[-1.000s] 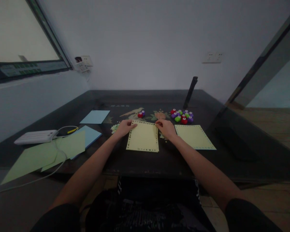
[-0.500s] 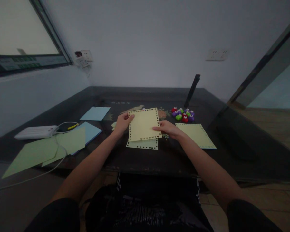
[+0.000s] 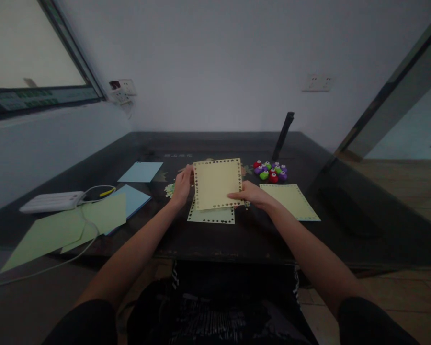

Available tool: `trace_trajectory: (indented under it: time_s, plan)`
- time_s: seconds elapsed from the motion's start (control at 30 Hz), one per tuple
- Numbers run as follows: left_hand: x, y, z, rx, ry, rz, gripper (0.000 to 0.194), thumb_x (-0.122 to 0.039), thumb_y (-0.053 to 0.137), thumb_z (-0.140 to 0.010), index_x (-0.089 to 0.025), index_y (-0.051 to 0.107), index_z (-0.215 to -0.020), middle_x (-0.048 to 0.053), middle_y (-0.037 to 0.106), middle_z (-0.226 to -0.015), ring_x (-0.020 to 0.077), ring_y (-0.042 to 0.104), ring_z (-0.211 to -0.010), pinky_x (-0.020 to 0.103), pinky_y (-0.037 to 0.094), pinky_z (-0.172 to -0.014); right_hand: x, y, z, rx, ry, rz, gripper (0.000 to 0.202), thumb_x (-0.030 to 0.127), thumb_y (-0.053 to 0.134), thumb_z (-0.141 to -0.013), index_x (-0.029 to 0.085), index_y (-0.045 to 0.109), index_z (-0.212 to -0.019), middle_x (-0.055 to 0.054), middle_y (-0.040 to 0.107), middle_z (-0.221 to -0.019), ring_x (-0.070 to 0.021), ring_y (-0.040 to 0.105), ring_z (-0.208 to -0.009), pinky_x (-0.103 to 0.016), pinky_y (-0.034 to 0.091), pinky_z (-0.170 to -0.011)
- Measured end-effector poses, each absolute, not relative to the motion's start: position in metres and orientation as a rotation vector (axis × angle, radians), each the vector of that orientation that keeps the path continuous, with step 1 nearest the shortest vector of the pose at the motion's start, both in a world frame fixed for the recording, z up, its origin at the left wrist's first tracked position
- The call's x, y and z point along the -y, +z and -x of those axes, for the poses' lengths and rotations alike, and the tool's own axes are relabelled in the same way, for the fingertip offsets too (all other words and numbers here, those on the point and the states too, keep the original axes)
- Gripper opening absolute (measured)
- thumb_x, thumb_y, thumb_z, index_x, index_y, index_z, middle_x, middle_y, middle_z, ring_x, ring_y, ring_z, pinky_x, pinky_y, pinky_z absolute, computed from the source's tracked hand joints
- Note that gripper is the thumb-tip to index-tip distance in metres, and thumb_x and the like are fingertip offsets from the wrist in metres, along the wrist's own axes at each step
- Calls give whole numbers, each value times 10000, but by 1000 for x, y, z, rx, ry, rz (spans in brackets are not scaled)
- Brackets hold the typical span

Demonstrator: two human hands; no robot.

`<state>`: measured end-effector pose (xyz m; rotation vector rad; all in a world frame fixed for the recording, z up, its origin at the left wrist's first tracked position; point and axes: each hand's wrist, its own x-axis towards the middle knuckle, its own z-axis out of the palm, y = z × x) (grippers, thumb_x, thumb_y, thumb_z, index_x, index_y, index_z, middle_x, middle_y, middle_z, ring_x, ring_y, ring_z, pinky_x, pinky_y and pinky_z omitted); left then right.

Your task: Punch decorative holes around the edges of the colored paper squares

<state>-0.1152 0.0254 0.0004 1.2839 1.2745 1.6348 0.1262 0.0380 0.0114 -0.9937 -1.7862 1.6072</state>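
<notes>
The pale yellow rectangular paper sheet (image 3: 217,184), bordered with small shapes that look punched through, is held up over the middle of the black counter (image 3: 215,247), partly covering a pale greenish paper sheet (image 3: 210,217) with a similar border, whose near edge shows below it. It should be very light, and it looks flat enough to be fairly stiff, though a hard squeeze would probably crease it; the bordered edge seems the weakest part, so a gentle pinch reaching onto the plain middle should suit. The right hand (image 3: 253,194) has its fingers clamped on it near the near right corner, thumb across the front. The left hand (image 3: 182,186) is at its left edge, fingers close together; whether they pinch it, I cannot tell.
</notes>
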Motion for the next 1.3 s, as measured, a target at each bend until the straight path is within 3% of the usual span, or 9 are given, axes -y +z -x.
trace_trajectory:
  time_s: [0.1, 0.23, 0.4, 0.53, 0.7, 0.9, 1.13, 1.3]
  plan:
    - [-30, 0, 118, -1230, 1654, -1249, 517, -585, 338, -868, -150, 611, -807, 57, 628, -695, 126, 571, -587, 259, 460, -569, -38, 17, -133, 1719, 1553, 995, 344, 226, 719, -630, 120, 680, -955, -115, 693, -986, -247, 648, -843, -439, 527, -786]
    - [-41, 1, 118, -1271, 1582, -1476, 400, -492, 414, -871, -152, 617, -816, 49, 623, -718, 125, 567, -620, 262, 461, -614, -39, 26, -150, 1647, 1475, 973, 332, 249, 718, -636, 138, 679, -947, -106, 701, -956, -239, 647, -828, -408, 542, -755]
    - [-72, 3, 116, -1472, 1444, -1896, 231, -332, 478, -849, -151, 621, -846, 48, 637, -798, 153, 583, -760, 288, 454, -734, -42, 29, -176, 1512, 1404, 1000, 377, 286, 723, -625, 116, 659, -955, -134, 691, -953, -197, 625, -658, -354, 542, -561]
    - [-111, 2, 111, -1795, 1291, -2075, 190, -190, 507, -801, -148, 608, -957, 82, 631, -968, 178, 569, -921, 314, 431, -856, -47, 23, -189, 1359, 1344, 1007, 404, 266, 744, -584, 126, 638, -948, -123, 678, -1008, -183, 619, -681, -334, 541, -563]
    - [-142, -2, 94, -2210, 869, -2104, 348, -333, 563, -793, -182, 571, -1106, 125, 568, -1164, 258, 507, -1091, 381, 401, -907, -50, 18, -189, 1281, 1318, 983, 426, 245, 760, -543, 135, 627, -932, -115, 681, -993, -192, 621, -704, -342, 548, -592]
    - [-151, -10, 79, -2436, 505, -2102, 406, -465, 604, -747, -168, 630, -1023, 178, 597, -1119, 336, 499, -1100, 458, 372, -903, -47, 17, -187, 1339, 1297, 963, 379, 263, 744, -568, 114, 636, -899, -113, 692, -896, -195, 618, -646, -371, 549, -605]
    - [-155, -13, 80, -2379, 581, -2165, 267, -366, 618, -749, -153, 667, -903, 201, 654, -992, 347, 549, -1007, 456, 373, -840, -40, 21, -184, 1343, 1309, 958, 424, 268, 719, -605, 112, 627, -989, -138, 672, -1011, -242, 639, -779, -404, 562, -677]
    - [-146, 7, 72, -2229, 919, -2182, 267, -369, 621, -750, -185, 658, -940, 150, 677, -943, 331, 526, -1023, 451, 370, -852, -39, 24, -183, 1288, 1307, 948, 432, 280, 729, -589, 120, 620, -974, -130, 674, -1016, -231, 631, -775, -390, 568, -658]
